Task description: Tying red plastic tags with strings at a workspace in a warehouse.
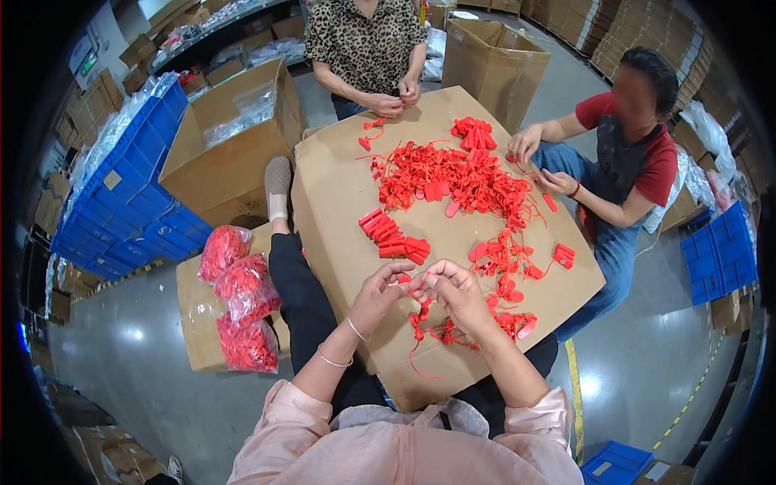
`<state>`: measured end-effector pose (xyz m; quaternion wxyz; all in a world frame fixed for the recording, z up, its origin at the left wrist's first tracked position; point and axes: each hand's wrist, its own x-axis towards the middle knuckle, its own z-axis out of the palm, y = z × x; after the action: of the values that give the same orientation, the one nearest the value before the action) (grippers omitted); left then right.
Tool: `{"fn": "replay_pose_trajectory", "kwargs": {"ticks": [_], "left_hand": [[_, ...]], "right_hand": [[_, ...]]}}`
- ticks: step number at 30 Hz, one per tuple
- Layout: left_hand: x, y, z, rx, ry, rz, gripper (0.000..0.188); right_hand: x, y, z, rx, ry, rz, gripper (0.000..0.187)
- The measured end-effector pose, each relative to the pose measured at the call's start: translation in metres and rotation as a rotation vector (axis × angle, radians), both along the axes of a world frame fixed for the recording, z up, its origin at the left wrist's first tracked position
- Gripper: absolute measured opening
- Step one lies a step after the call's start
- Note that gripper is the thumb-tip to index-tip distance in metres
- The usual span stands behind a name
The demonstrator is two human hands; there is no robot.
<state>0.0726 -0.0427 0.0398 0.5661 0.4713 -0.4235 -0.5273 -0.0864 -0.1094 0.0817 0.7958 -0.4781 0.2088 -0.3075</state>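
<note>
Piece (405, 279): red, is held between pinched fingertips of left hand (377, 293).
Right hand (457, 296): fingertips are drawn close beside it; hold cannot be told.

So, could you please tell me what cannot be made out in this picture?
Head view: red piece, mostly hidden by left hand and right hand.
Head view: underside of red heap, buried beneath its top.
Head view: co-worker in spotted top, face cut off by upper edge.
</note>
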Motion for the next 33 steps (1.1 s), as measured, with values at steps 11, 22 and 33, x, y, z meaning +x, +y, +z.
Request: {"fn": "replay_pose_trajectory", "kwargs": {"ticks": [11, 22, 33], "left_hand": [[0.012, 0.000, -0.016, 0.322, 0.166, -0.215, 0.015], [0.013, -0.004, -0.009, 0.463, 0.268, 0.004, 0.015], [-0.002, 0.003, -0.021, 0.397, 0.261, -0.071, 0.016]], "right_hand": [[-0.021, -0.020, -0.021, 0.313, -0.160, -0.227, 0.008], [-0.018, 0.011, -0.032, -0.752, 0.512, -0.094, 0.007], [-0.010, 0.016, -0.023, -0.548, 0.470, 0.073, 0.009]]}}
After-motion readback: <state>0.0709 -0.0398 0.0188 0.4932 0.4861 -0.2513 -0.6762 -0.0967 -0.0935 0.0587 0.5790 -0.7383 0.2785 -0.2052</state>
